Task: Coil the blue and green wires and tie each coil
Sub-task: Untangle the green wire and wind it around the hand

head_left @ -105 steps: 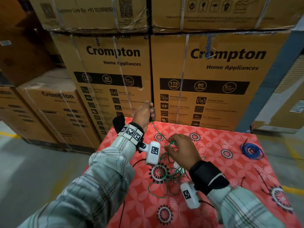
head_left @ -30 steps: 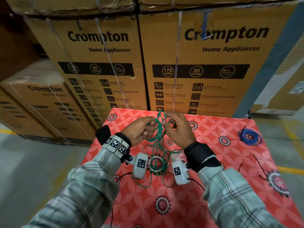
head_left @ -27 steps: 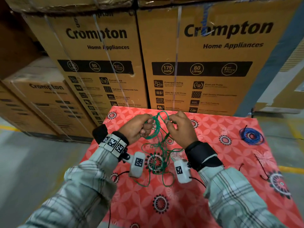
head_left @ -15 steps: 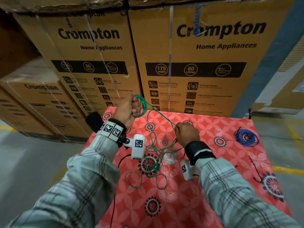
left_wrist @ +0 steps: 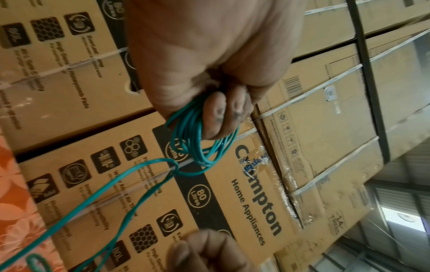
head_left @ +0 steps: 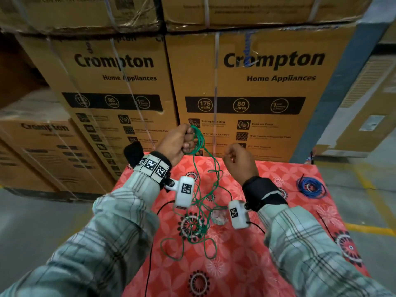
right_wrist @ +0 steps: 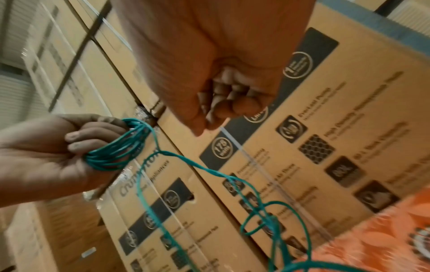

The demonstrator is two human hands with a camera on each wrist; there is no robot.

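While left grip [head_left: 175, 144] clutches green wire [head_left: 198, 139] loops | right grip [head_left: 239, 159] curled, empty

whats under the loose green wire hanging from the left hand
Below the green wire lies the red floral cloth, and a small clear object sits beside the tangle. The left hand grips the coiled loops. What the cloth covers is hidden.

Warehouse: stacked appliance cartons [head_left: 246, 86]

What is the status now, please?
Left hand grips green wire loops. Right hand curled, holds nothing visible. Rest of green wire tangled on cloth. Blue coil lies aside.
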